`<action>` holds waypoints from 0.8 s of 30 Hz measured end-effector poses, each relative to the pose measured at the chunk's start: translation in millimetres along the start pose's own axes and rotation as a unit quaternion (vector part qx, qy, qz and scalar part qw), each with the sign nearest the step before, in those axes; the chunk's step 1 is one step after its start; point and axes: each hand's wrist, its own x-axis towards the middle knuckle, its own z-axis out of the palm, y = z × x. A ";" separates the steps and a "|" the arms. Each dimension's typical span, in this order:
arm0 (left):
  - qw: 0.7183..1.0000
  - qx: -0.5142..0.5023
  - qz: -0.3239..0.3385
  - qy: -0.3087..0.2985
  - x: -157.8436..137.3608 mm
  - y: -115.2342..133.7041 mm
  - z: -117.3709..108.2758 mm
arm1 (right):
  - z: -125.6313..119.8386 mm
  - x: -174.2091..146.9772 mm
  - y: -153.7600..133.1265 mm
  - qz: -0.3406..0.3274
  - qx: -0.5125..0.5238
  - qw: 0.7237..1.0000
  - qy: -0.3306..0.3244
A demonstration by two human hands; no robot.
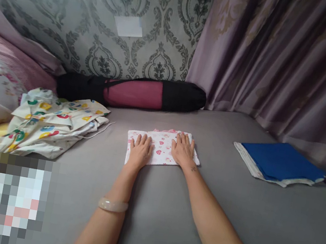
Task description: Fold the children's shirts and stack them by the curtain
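A folded white cloth (160, 149) with pink and red heart prints lies flat on the grey sheet (167, 207). On its left part my left hand (140, 150) rests palm down, fingers spread. My right hand (182, 150) lies flat over its right part, fingers pointing away from me. Neither hand grips the cloth. A bit of pink trim shows along the far edge. What kind of garment or cloth it is, I cannot tell.
To the right sits a folded stack with blue cloth (283, 162) on top. Rumpled white clothing (58, 124) with colourful prints lies at the left. A long black and maroon bag (133, 93) stretches along the wall. Purple curtains (257, 54) hang at the right.
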 end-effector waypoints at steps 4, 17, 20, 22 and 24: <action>1.000 0.002 -0.004 -0.003 -0.3 0.1 -0.9 | 3.5 0.3 0.2 -0.002 -0.005 1.000 0.016; 1.000 -0.008 0.004 -0.001 0.3 -2.3 0.1 | -8.1 3.3 15.2 0.015 -0.001 1.000 0.007; 1.000 -0.014 0.008 0.012 -0.2 -2.5 -1.7 | -7.8 4.2 22.2 0.023 -0.004 1.000 0.006; 0.999 -0.015 0.006 0.028 -0.5 -3.4 -2.7 | -6.5 3.8 25.2 0.025 -0.008 1.000 0.005; 0.999 -0.016 -0.003 0.040 -0.3 -5.1 -2.8 | -5.2 3.1 26.4 0.026 -0.013 1.000 0.006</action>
